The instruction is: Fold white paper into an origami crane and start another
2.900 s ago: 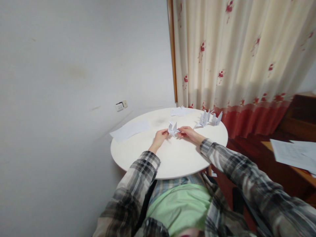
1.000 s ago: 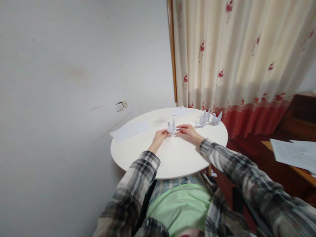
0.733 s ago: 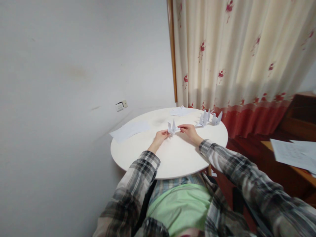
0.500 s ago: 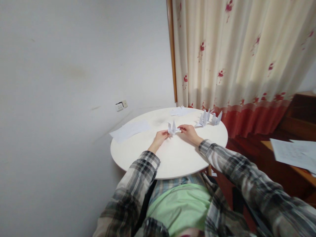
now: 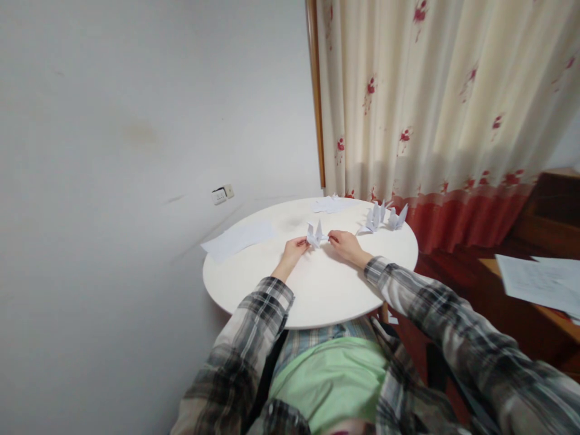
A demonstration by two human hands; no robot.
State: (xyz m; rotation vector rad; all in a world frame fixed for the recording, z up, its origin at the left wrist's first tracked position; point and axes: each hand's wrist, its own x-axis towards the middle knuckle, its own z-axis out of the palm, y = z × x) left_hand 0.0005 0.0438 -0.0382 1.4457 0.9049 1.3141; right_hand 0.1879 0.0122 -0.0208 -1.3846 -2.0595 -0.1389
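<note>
A white folded paper crane (image 5: 315, 238) sits between the person's two hands, a little toward twelve o'clock from the middle of the round white bench (image 5: 317, 290), its two points raised upright. From the left grip (image 5: 294, 250) it lies at two o'clock, touching the fingertips; that grip is closed to a pinch on the crane's near-left edge. From the right grip (image 5: 346, 243) the crane lies at about nine o'clock, with that grip's thumb and fingers drawn together on its slender end. Whether the crane's base touches the bench is too small to tell.

Taking the bench as the dial, more folded cranes (image 5: 376, 219) stand near its edge at two o'clock, flat sheets (image 5: 238, 239) lie near ten, and smaller papers (image 5: 330, 206) lie between twelve and one.
</note>
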